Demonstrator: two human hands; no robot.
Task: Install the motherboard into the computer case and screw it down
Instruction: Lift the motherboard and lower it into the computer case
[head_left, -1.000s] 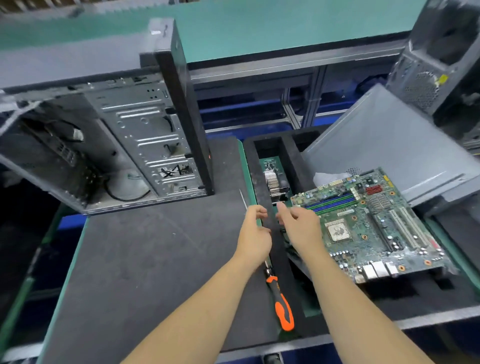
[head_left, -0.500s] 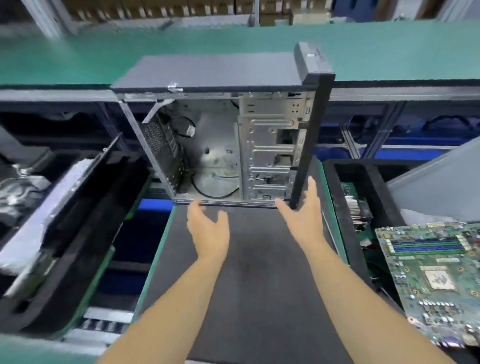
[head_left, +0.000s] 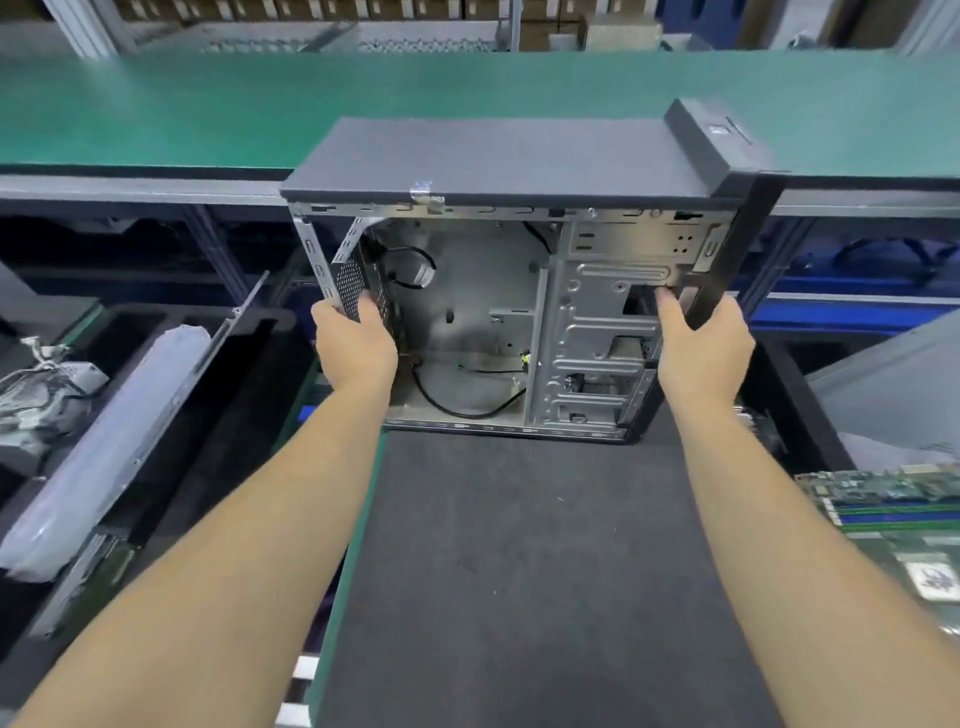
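Dark bench mat (head_left: 519, 571): upright case (head_left: 498, 291), left hand (head_left: 356, 345) grips rear edge, right hand (head_left: 704, 348) grips front bezel.

Desk (head_left: 358, 597) with green edge, topped by a dark grey mat (head_left: 519, 571). Open computer case (head_left: 498, 156) stands upright on the mat's far end, open side toward the camera. Black foam tray (head_left: 789, 395) just right of the mat, motherboard (head_left: 893, 519) lying at its near end; another black tray (head_left: 218, 415) left of the desk holds a bagged panel (head_left: 109, 441).
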